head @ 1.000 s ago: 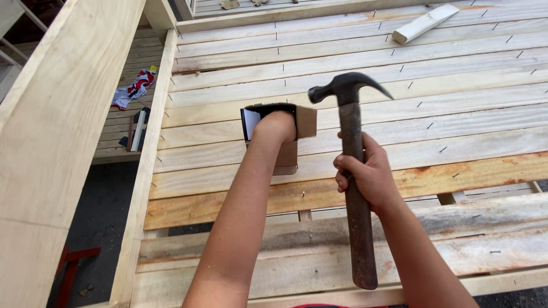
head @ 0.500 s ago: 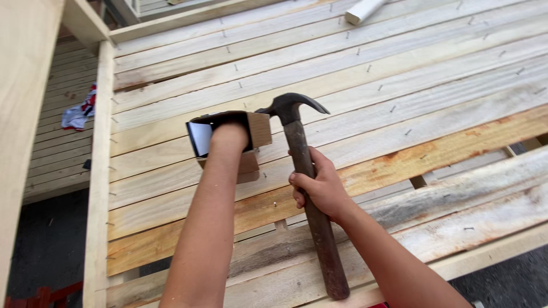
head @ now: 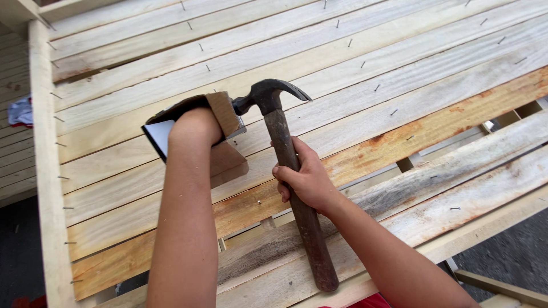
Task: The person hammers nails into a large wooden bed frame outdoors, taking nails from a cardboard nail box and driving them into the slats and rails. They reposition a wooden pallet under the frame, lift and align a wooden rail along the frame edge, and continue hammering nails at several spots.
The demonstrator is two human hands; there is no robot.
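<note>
Left hand (head: 194, 128) is sunk inside the cardboard box (head: 220, 114) at frame centre-left, grip hidden, cannot tell; right hand (head: 305, 179) wraps the hammer (head: 285, 154) mid-handle, head resting by the box over the planks (head: 354, 74)

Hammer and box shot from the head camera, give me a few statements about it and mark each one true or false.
1. The right hand grips the claw hammer partway along its wooden handle. True.
2. The left hand lies flat on a plank, away from the cardboard box. False: it reaches into the open box, fingers hidden inside.
3. The hammer's head is beside the box. True.
4. The wooden planks carry no nails. False: many nails stand partly driven in rows across them.
5. The planks are painted blue. False: they are bare pale wood, some with orange-brown streaks.
</note>
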